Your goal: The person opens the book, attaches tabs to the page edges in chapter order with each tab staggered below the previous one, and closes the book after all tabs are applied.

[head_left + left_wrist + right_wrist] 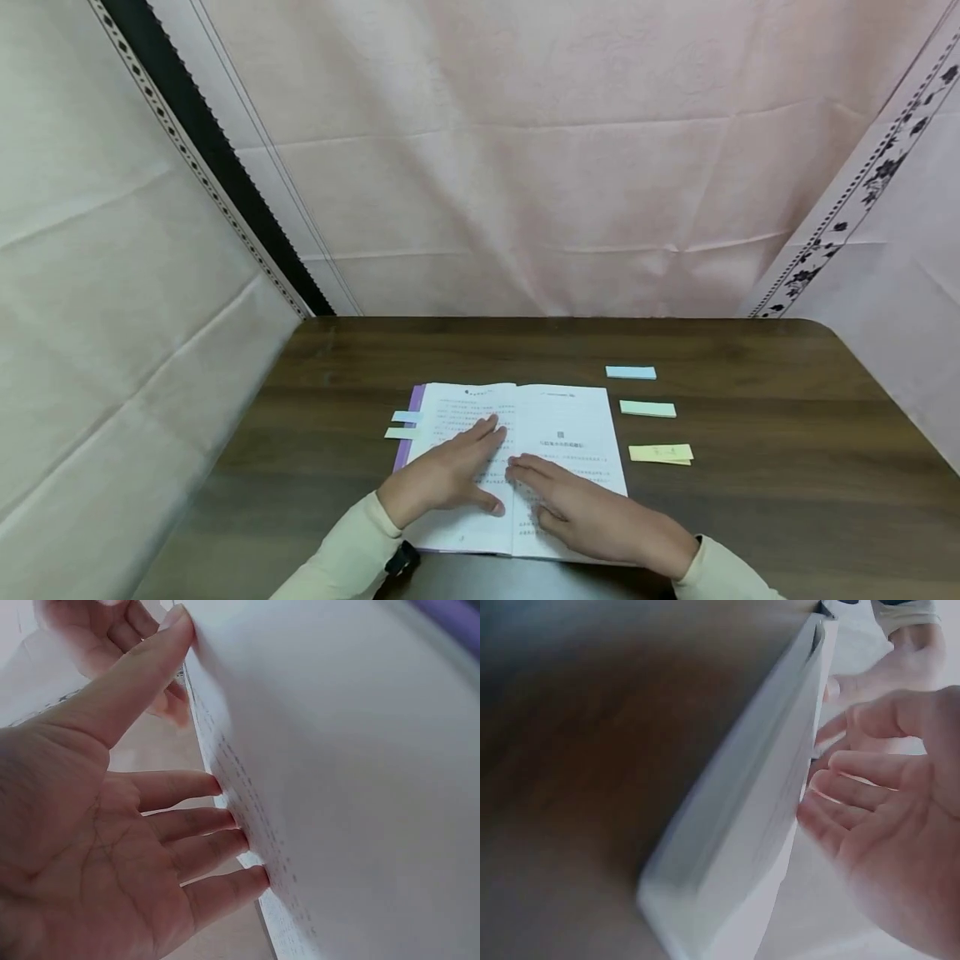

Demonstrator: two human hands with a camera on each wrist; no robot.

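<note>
An open book (566, 417) with printed pages and a purple cover edge lies on the table. My left hand (448, 471) rests on the left page, its fingertips and thumb tip touching the paper near the gutter, as the left wrist view also shows. Over the right page is my right hand (573, 508), fingers extended toward the gutter, fingertips at the page in the right wrist view. Neither hand holds anything. Two sticky tabs, one blue (406, 417) and one green (400, 433), stick out from the book's left edge.
To the right of the book, a blue strip of sticky notes (631, 372), a green strip (648, 408) and a yellow strip (661, 453) lie in a column on the brown wooden table (787, 400). Pale cloth (540, 183) hangs behind the table and at both sides.
</note>
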